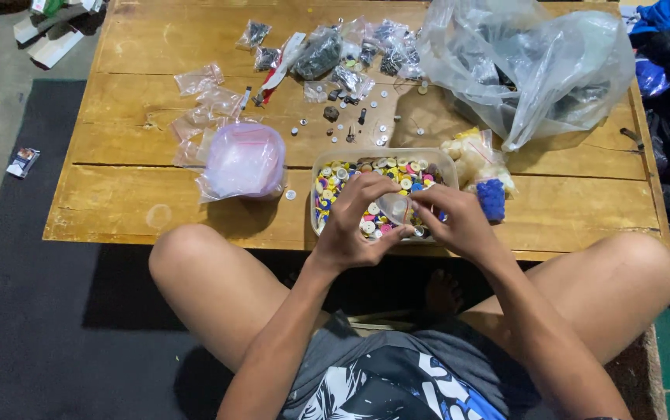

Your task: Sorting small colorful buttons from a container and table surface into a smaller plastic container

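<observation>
We hold a small clear plastic pouch (pixel 394 208) between our 2 hands, just above the near edge of the shallow clear plastic tray of coloured buttons (pixel 327 167) on the low wooden table (pixel 140 187). Our left hand (pixel 354 225) pinches the pouch's left side, thumb below and fingers curled over; our right hand (pixel 456 222) pinches its right side. The pouch lies straight between the fingertips, equally near both hands.
</observation>
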